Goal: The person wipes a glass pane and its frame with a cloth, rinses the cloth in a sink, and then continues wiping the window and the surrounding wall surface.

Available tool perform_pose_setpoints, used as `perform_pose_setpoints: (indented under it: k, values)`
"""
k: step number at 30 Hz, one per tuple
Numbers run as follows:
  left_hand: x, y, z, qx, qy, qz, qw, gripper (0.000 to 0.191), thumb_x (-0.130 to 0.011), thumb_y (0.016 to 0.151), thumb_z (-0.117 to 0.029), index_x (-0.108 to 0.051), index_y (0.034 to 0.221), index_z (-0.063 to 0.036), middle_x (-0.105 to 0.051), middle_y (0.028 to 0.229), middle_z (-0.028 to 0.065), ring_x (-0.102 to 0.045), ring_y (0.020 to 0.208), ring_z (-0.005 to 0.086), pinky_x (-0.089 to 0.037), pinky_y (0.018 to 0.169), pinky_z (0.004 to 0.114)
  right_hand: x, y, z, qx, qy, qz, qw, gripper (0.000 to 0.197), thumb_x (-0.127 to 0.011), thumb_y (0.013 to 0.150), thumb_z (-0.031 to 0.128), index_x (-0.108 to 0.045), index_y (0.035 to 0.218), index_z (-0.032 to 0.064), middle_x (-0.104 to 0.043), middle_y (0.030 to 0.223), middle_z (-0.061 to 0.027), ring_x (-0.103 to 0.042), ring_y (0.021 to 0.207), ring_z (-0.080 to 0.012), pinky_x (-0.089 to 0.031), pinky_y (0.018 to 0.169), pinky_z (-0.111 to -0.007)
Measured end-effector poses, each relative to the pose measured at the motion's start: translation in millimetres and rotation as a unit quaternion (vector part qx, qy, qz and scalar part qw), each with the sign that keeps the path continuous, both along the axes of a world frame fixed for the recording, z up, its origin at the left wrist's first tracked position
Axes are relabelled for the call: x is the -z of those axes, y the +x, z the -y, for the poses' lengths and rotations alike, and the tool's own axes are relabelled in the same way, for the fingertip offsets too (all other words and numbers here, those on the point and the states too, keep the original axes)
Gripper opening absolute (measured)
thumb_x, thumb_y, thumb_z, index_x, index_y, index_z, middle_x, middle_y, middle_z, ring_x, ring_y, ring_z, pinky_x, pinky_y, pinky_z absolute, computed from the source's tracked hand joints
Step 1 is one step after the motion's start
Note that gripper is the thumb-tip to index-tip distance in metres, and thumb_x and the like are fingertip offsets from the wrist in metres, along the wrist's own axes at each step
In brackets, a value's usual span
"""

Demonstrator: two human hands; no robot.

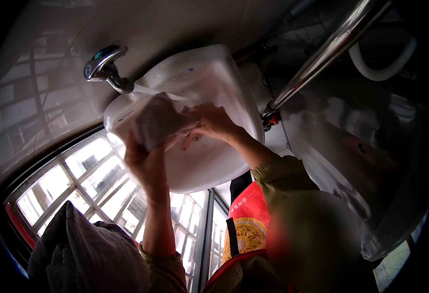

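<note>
Over a white ceramic washbasin (207, 172), my left hand (143, 154) grips the lower left side of a greyish-mauve cloth (155, 121). The cloth is bunched and slightly blurred. My right hand (212, 119) pinches its right end. Water (155, 91) streams from a chrome faucet (113, 71) beside the cloth's upper edge. Between the hands and the basin's drain (197, 137) lies a small orange-pink strip (188, 142); what it is cannot be told.
A chrome pole (320, 55) slants at the upper right, near a white curved pipe (383, 69). Barred windows (101, 179) stand at lower left. A large grey fabric item (90, 252) fills the bottom left corner. A red apron (249, 208) hangs below the basin.
</note>
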State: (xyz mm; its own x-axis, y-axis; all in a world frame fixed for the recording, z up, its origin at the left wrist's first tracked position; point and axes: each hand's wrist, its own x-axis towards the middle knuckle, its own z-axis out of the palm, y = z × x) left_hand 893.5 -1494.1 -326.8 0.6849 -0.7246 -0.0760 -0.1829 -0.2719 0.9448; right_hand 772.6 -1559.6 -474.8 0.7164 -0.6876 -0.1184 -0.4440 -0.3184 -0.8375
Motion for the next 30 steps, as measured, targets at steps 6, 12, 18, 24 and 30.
perform_pose_setpoints:
  k: [6, 12, 18, 24, 30]
  values:
    - [12, 33, -16, -0.125, 0.062, 0.022, 0.990, 0.034, -0.065, 0.076, -0.014, -0.054, 0.106, -0.0011, -0.057, 0.098, 0.0071, -0.054, 0.088, 0.0152, -0.042, 0.082, 0.027, -8, 16, 18, 0.222, 0.378, 0.100, 0.893, 0.023, -0.059, 0.079, 0.018, -0.061, 0.092, -0.0016, -0.062, 0.083, -0.0088, -0.057, 0.078, -0.0143, -0.047, 0.070, -0.028]
    - [111, 41, -43, -0.217, 0.124, -0.449, 0.858, 0.059, -0.064, 0.081, -0.029, -0.038, 0.128, -0.0046, -0.049, 0.122, 0.0090, -0.048, 0.107, 0.0241, -0.038, 0.091, 0.038, -71, 51, 13, 0.101, 0.385, 0.216, 0.891, 0.024, -0.056, 0.079, 0.010, -0.061, 0.101, 0.0029, -0.061, 0.088, -0.0063, -0.058, 0.083, -0.0126, -0.046, 0.075, -0.026]
    - [147, 40, -22, -0.048, 0.016, -0.631, 0.774, 0.040, -0.056, 0.083, -0.018, -0.047, 0.120, -0.0046, -0.053, 0.114, 0.0099, -0.051, 0.103, 0.0243, -0.041, 0.090, 0.036, -84, 17, -24, -0.019, 0.348, 0.288, 0.892, 0.033, -0.057, 0.072, 0.008, -0.060, 0.105, 0.0044, -0.062, 0.088, -0.0057, -0.057, 0.087, -0.0120, -0.043, 0.082, -0.027]
    - [166, 49, -46, -0.077, 0.092, -0.502, 0.857, 0.031, -0.046, 0.086, -0.014, -0.053, 0.114, -0.0018, -0.056, 0.110, 0.0137, -0.054, 0.104, 0.0270, -0.042, 0.094, 0.038, -93, -25, -45, 0.039, 0.458, 0.294, 0.838, 0.020, -0.061, 0.070, 0.012, -0.056, 0.086, 0.0014, -0.056, 0.077, -0.0082, -0.054, 0.078, -0.0140, -0.044, 0.072, -0.032]
    - [106, 10, -2, -0.250, 0.046, -0.621, 0.742, 0.042, -0.037, 0.091, -0.018, -0.038, 0.129, 0.0000, -0.042, 0.131, 0.0199, -0.039, 0.123, 0.0342, -0.032, 0.103, 0.049, -15, -36, -38, 0.100, 0.022, -0.014, 0.995, 0.076, -0.070, 0.069, 0.013, -0.029, 0.132, 0.0025, -0.034, 0.135, -0.0207, -0.039, 0.122, -0.0332, -0.035, 0.100, -0.039]
